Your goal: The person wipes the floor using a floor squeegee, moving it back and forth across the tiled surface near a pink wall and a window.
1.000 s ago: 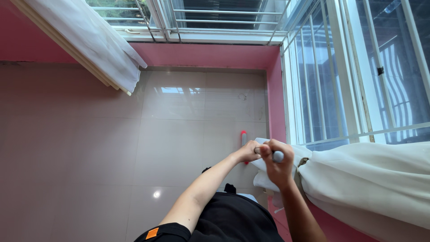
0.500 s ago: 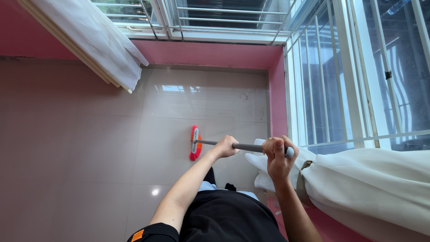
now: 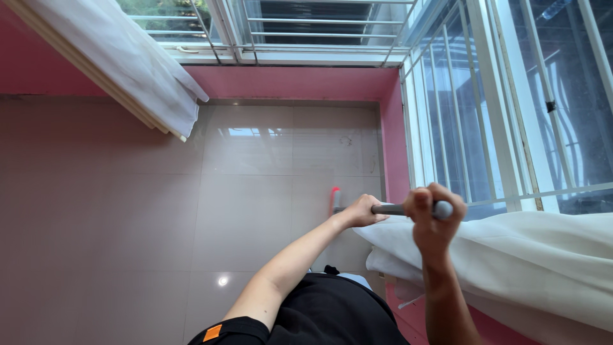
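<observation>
Overhead, at the far left, a white curtain [image 3: 128, 61] hung down against the pink wall [image 3: 38, 70], its lower corner ending above the glossy beige floor tiles [image 3: 128, 211]. The tiles spread across the left and middle of the view and mirrored the light from the window [image 3: 300, 25] at the top. A small bright spot of reflection lay on the floor near the person's left forearm.

Toward the middle, the person's black top showed at the bottom edge, with a small orange tab on the left sleeve. The left arm reached up and to the right, and the left hand [image 3: 361, 211] was closed around the grey broom handle [image 3: 389, 209], lower down the shaft. Just beyond that hand, the red broom head [image 3: 334, 199] rested on the tiles, close to the pink wall under the side window, seen almost edge-on so that only a narrow strip of it was visible.

Further right, the right hand [image 3: 431, 220] was wrapped tightly around the top end of the handle, whose rounded grey tip stuck out past the fingers. Below and to the right of that hand lay a bundled cream curtain [image 3: 530, 255], draped along the sill. Behind it stood the side window with white bars [image 3: 485, 115].
</observation>
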